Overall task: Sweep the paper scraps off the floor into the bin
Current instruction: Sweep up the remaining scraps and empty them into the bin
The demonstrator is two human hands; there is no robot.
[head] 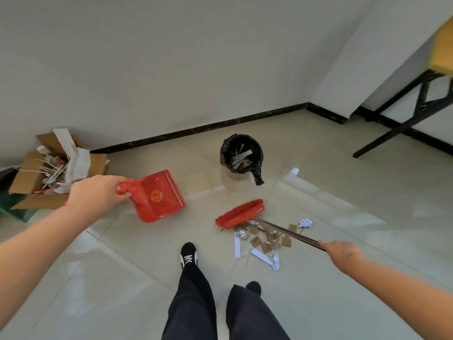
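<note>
My left hand (98, 193) grips the handle of a red dustpan (160, 196), held above the tiled floor left of centre with its mouth facing right. In my right hand (342, 252) is the dark handle of a red broom (241, 213); its head rests on the floor at the far edge of the scraps. The paper scraps (266, 240) lie in a loose pile of brown pieces and white strips, with a crumpled white ball (306, 223) to the right. Behind them stands a round bin (241, 153) with a black liner, holding some scraps.
An open cardboard box (31, 177) full of paper and sticks sits at the left by the wall. A black-legged table (414, 111) with a yellow top stands at the right. My feet (188, 255) and dark trousers are at the bottom centre. A dark skirting runs along the wall.
</note>
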